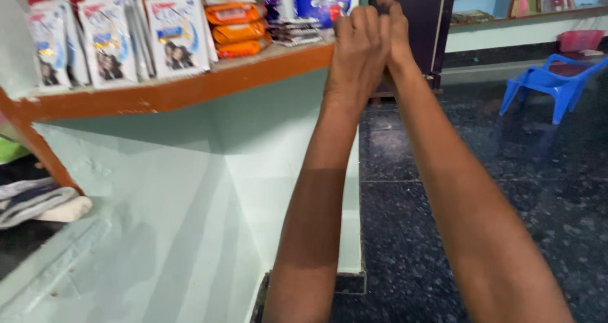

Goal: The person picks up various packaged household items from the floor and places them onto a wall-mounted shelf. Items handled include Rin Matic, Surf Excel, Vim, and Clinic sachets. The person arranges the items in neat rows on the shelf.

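Two hands, left hand (358,50) and right hand (394,35), pressed together just beside the shelf (190,88) edge

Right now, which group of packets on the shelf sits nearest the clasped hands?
The dark flat sachets at the shelf end, just left of the left hand; white and orange packs lie farther left.

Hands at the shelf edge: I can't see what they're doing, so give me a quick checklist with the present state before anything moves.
1. Left hand free of any item: cannot tell, it is pressed against the right hand.
2. Right hand free: cannot tell, mostly hidden behind the left.
3. Hands apart from the sachet packs: ok, the packs stand well to the side.
4. Orange packets stacked back from the shelf edge: ok.
5. Dark floor beneath the arms bare: ok.
6. Blue chair away from the arms: ok.
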